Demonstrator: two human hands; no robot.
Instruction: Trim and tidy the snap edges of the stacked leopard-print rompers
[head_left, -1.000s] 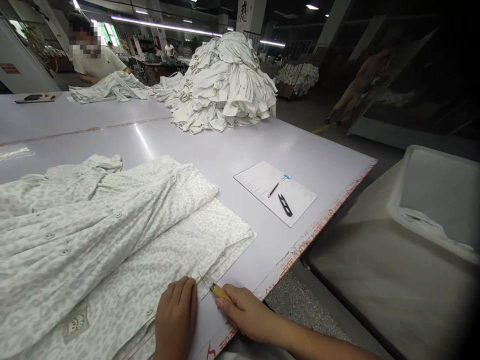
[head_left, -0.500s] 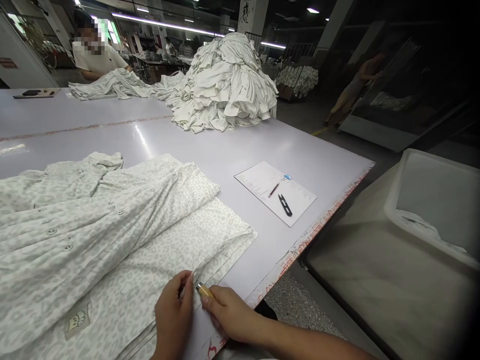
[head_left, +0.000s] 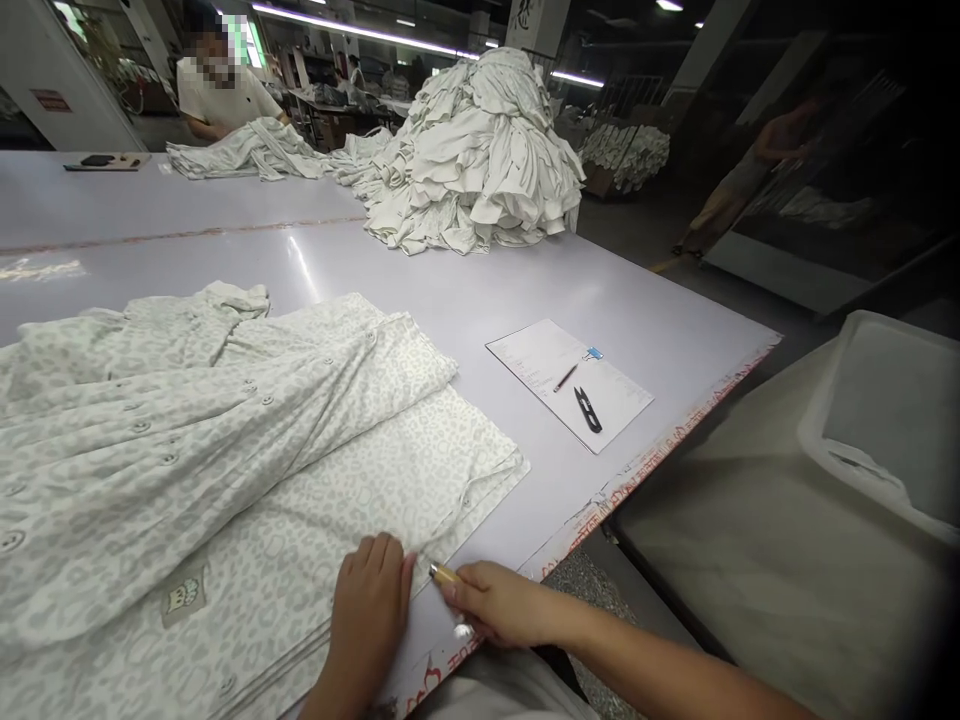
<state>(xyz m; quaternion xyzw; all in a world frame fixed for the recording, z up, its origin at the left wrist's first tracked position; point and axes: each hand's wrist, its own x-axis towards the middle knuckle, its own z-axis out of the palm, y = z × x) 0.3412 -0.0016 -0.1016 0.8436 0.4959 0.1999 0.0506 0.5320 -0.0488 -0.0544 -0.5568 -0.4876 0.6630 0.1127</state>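
Observation:
A pale leopard-print shirt (head_left: 315,530) with buttons and a small patch (head_left: 184,595) lies layered with others like it on the table. My left hand (head_left: 373,590) is at its near right edge, fingers together and curled on the cloth, thumb along the edge. Just right of it, my right hand (head_left: 499,598) is closed around a wooden-handled tool (head_left: 444,573) with a metal collar. The tool points at the shirt's edge beside my left thumb; its tip is too small to make out.
Papers (head_left: 540,365) lie to the right with a pencil (head_left: 565,378), black thread snips (head_left: 588,410) and a blue clip (head_left: 593,353). A large garment heap (head_left: 480,160) stands farther back. Another person (head_left: 225,95) is across the table. A large bin (head_left: 750,500) borders the right edge.
The view has shifted, so the table's contents sit differently in the picture. My left fingers have flattened down onto the cloth from a raised pinch. The tool has drawn slightly away from my left hand.

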